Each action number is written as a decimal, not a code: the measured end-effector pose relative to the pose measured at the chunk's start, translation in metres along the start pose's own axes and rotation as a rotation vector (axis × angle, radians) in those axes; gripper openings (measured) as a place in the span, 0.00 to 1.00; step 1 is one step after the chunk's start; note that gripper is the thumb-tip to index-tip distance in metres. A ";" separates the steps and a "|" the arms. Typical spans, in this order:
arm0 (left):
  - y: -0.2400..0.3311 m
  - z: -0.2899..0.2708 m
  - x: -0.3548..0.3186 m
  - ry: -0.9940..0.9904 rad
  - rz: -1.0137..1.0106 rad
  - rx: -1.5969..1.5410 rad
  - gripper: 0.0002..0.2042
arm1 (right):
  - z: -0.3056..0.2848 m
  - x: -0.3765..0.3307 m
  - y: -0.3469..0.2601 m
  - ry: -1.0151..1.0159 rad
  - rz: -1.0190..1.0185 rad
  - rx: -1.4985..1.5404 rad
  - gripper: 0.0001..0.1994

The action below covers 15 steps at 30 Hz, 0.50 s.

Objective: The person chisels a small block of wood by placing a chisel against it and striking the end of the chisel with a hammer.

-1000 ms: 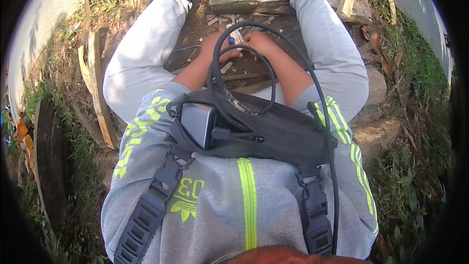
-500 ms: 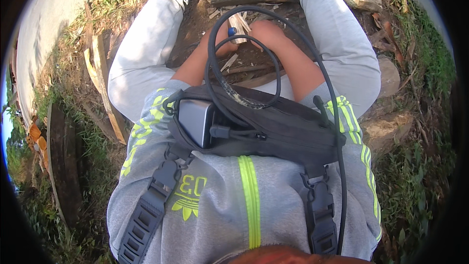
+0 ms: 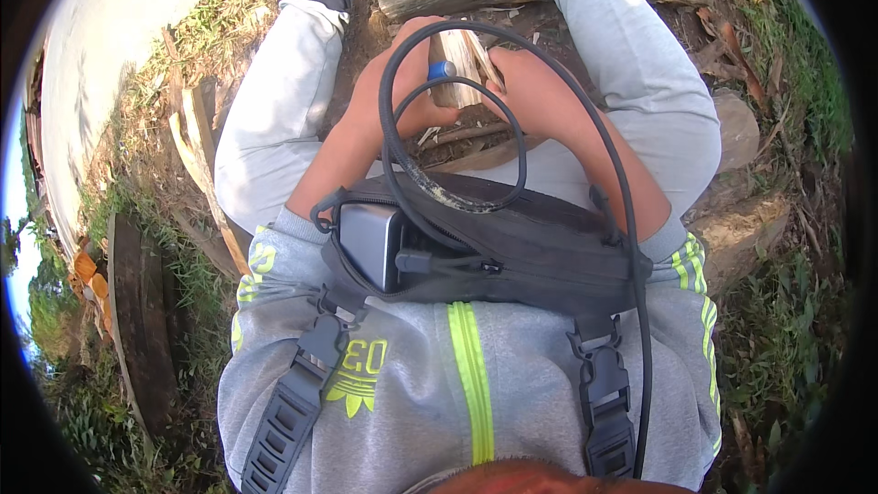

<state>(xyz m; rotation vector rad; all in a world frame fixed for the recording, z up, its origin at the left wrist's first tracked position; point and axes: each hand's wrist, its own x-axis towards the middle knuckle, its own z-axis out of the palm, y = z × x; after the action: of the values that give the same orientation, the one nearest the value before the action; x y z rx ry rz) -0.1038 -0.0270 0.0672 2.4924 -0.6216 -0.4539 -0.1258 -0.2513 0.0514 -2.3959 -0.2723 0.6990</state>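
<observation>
Hands gripped one wood piece (image 3: 462, 69) between our knees: left hand (image 3: 402, 82) closed on it, right hand (image 3: 530, 91) too; any cutting looked barely begun.

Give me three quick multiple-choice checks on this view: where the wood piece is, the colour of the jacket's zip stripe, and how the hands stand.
1. Where is the pale piece of wood?
A. Between both hands, in front of the knees
B. Lying on the grass at the far left
C. Tucked inside the chest pouch

2. What colour is the stripe down the grey jacket's front?
A. Red
B. Neon yellow-green
C. White

3. How do the hands stand?
A. Both hang free at the sides
B. One rests on the pouch
C. The left hand and right hand both close on the wood

Key: 1 A, the wood sits between the two hands; 2 B, the stripe is bright yellow-green; 3 C, both hands wrap the piece.
</observation>
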 end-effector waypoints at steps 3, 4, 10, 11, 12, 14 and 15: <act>0.019 -0.022 -0.006 -0.114 0.001 0.074 0.50 | -0.013 -0.021 -0.005 -0.079 -0.036 0.035 0.13; 0.025 -0.030 -0.006 -0.142 0.034 0.078 0.50 | -0.022 -0.026 -0.005 -0.109 -0.044 0.052 0.14; 0.057 -0.080 -0.008 -0.223 0.310 0.097 0.50 | -0.070 -0.056 0.011 -0.345 -0.249 0.470 0.11; 0.064 -0.089 -0.006 -0.251 0.341 0.102 0.51 | -0.081 -0.061 0.010 -0.372 -0.281 0.513 0.10; 0.070 -0.100 -0.003 -0.276 0.372 0.110 0.51 | -0.092 -0.063 0.004 -0.424 -0.246 0.518 0.09; 0.078 -0.112 -0.003 -0.266 0.381 0.096 0.51 | -0.107 -0.066 0.005 -0.459 -0.248 0.504 0.08; 0.083 -0.119 -0.004 -0.279 0.374 0.092 0.51 | -0.115 -0.067 0.004 -0.475 -0.249 0.497 0.08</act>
<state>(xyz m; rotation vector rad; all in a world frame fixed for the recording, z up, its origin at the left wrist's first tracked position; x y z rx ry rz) -0.0837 -0.0397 0.2101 2.3371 -1.2162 -0.6416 -0.1198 -0.3365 0.1532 -1.6747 -0.5143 1.0678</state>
